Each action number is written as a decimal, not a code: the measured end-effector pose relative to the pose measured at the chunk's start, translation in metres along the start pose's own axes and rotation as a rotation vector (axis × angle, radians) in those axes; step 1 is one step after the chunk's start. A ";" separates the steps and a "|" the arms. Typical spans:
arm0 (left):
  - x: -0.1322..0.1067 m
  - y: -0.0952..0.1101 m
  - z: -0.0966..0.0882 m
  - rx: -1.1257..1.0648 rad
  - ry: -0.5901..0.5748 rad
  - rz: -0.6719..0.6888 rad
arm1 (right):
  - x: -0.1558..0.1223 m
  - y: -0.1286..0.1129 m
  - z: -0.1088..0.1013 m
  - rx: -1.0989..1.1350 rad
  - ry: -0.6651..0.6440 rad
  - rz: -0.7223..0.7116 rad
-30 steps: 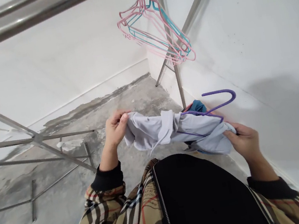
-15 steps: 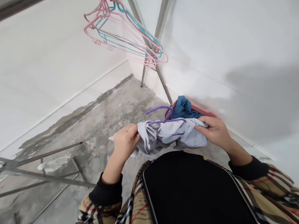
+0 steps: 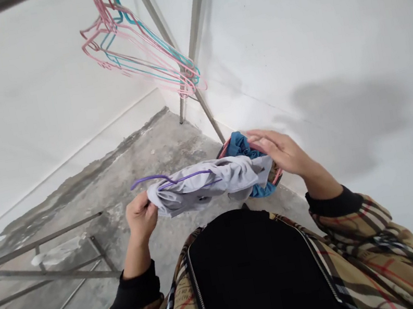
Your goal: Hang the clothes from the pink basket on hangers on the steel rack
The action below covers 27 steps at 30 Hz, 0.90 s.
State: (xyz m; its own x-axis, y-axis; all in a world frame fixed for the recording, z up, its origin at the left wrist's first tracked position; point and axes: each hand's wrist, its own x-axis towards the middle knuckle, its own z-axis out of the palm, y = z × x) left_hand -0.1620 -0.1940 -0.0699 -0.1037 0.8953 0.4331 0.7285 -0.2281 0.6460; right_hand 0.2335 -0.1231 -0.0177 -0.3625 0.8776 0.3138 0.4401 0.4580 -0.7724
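L hand (image 3: 141,218) was shut in a fist on the bunched left end of the grey garment (image 3: 211,185), w/ the hook of the purple hanger (image 3: 155,180) poking out just above the knuckles. R hand (image 3: 283,155) was the opposite: fingers stretched out & slack, lying over the garment's right end, no pinch that I could see. So the cloth hung as a sagging roll between the two hands, in front of the chest & above the floor (image 3: 120,158), w/ the hanger's wire running along its top.

Risk 1, imo: only one real grip. If the L fist eased, the R hand prob wouldn't catch anything, & garment + hanger would drop onto the rough, stained concrete.

Risk 2: the hanger looked only partly inside the cloth. I couldn't tell whether either shoulder was seated, so a tug at one end could slide the wire out or snag the fabric.

Just beneath the R hand sat a red-rimmed basket (image 3: 223,150) w/ blue cloth (image 3: 238,145) in it, close to the wall (image 3: 327,23). A loose end could dip in & tangle there.

Further out & up, the pink and teal hangers (image 3: 142,54) hung beside the rack leg (image 3: 211,119); a raised hook might catch on them. A folded metal frame (image 3: 52,275) lay on the floor at left, well apart.
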 end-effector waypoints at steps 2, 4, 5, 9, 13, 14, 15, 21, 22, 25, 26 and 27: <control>-0.002 -0.009 -0.008 -0.018 0.048 -0.089 | 0.001 0.004 -0.006 -0.018 -0.037 0.046; -0.001 -0.014 -0.015 -0.017 0.105 -0.158 | 0.000 0.003 -0.008 -0.009 -0.173 0.017; 0.000 -0.014 -0.017 -0.010 0.137 -0.180 | 0.001 0.002 -0.007 0.002 -0.231 -0.010; 0.010 -0.008 -0.025 0.024 0.194 -0.189 | 0.009 -0.006 -0.001 0.020 -0.316 -0.124; 0.023 0.000 -0.034 0.099 0.210 -0.138 | 0.028 -0.008 0.002 0.048 -0.362 -0.204; 0.026 0.001 -0.037 0.117 0.217 -0.123 | 0.032 -0.008 0.003 0.053 -0.373 -0.225; 0.029 0.002 -0.040 0.132 0.226 -0.109 | 0.036 -0.008 0.004 0.054 -0.372 -0.248; 0.043 0.014 -0.049 0.201 0.482 -0.018 | 0.039 -0.013 0.007 -0.008 -0.157 -0.368; 0.041 0.017 -0.044 0.205 0.571 0.006 | 0.039 -0.014 0.006 -0.021 -0.116 -0.379; 0.022 0.024 -0.018 0.177 0.816 0.002 | 0.038 -0.020 0.003 -0.024 -0.007 -0.420; 0.012 0.025 -0.006 0.160 0.871 -0.036 | 0.038 -0.022 0.002 -0.012 0.024 -0.440; 0.002 0.025 0.008 0.153 0.876 -0.111 | 0.038 -0.024 0.000 0.000 0.049 -0.461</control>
State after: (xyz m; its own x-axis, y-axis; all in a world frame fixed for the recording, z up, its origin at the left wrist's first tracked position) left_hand -0.1388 -0.1950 -0.0582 -0.6132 0.2819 0.7379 0.7592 -0.0476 0.6491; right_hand 0.2090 -0.1006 0.0121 -0.4811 0.5882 0.6500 0.2420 0.8018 -0.5464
